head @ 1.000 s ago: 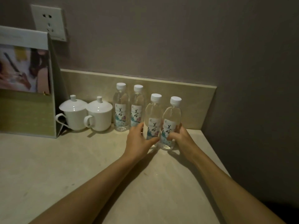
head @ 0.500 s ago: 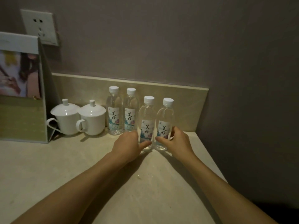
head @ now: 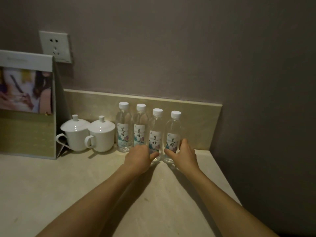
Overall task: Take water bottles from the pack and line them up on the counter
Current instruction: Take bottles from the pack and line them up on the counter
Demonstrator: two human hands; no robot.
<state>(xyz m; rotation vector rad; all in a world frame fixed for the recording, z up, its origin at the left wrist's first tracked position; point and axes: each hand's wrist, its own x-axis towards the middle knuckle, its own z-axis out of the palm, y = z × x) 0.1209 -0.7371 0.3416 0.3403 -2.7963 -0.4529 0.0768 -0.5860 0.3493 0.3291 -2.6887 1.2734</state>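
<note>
Several clear water bottles with white caps and flowered labels stand upright in a row on the beige counter (head: 85, 185), near the backsplash. The two left ones (head: 123, 127) (head: 140, 127) stand free. My left hand (head: 139, 158) wraps the base of the third bottle (head: 156, 132). My right hand (head: 183, 155) grips the lower part of the fourth bottle (head: 173, 132), thumb in front and fingers behind. These two bottles stand slightly nearer to me than the first two. No pack is in view.
Two white lidded cups (head: 75, 134) (head: 101, 134) stand left of the bottles. A standing printed card holder (head: 27, 103) fills the far left. A wall socket (head: 55, 47) sits above. The counter ends at the wall on the right (head: 222, 177).
Both hands pushed the two right bottles back toward the backsplash, closer in line with the others. The camera view shifted slightly.
</note>
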